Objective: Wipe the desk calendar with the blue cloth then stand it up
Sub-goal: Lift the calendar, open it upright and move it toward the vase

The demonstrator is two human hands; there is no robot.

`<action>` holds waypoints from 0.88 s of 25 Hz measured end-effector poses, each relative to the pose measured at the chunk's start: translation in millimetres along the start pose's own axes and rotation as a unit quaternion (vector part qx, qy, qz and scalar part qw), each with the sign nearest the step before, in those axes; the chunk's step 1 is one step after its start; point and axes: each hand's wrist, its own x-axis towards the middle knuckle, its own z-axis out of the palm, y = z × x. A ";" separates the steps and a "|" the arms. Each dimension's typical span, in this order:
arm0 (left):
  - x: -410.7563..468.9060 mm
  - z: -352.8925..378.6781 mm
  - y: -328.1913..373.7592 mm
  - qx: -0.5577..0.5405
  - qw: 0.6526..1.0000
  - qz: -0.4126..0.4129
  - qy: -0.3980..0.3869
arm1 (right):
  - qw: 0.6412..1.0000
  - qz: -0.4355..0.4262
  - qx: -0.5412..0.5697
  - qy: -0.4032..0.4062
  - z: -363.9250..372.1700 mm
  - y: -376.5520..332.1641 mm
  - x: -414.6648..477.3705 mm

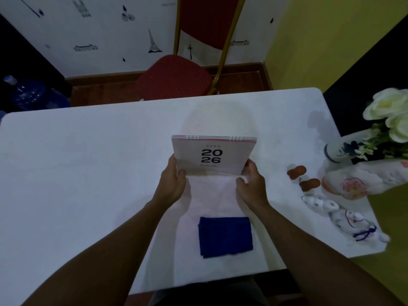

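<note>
The desk calendar [213, 154] stands tilted on the white table [77, 173], its pale cover printed "2026" facing me, spiral rings along the top edge. My left hand [173, 184] grips its lower left corner, thumb on the cover. My right hand [250, 183] holds the lower right corner and the base flap that lies toward me. The blue cloth [225, 236] lies folded flat on the table, closer to me than the calendar, between my forearms. Neither hand touches the cloth.
A red chair [174, 77] stands behind the table's far edge. At the right are a vase of white flowers [388, 120], two brown pieces [303, 177], a patterned pouch [357, 184] and small white ornaments [344, 217]. A water bottle [28, 93] stands on the floor, left.
</note>
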 end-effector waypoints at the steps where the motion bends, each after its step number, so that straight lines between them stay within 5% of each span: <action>1: 0.0 -1.7 -4.6 0.023 1.000 -0.002 -0.017 | 0.999 -0.009 -0.040 -0.027 -2.2 7.3 2.0; 10: 7.1 -14.3 -25.8 0.288 0.950 0.042 -0.116 | 0.920 -0.155 -0.311 -0.181 -32.8 32.8 34.4; 18: 2.6 -25.5 -36.4 0.442 0.882 0.065 -0.152 | 0.848 -0.260 -0.426 -0.179 -54.6 32.0 32.8; 22: 4.6 -25.3 -41.1 0.481 0.860 0.070 -0.156 | 0.842 -0.268 -0.431 -0.183 -56.2 32.0 37.7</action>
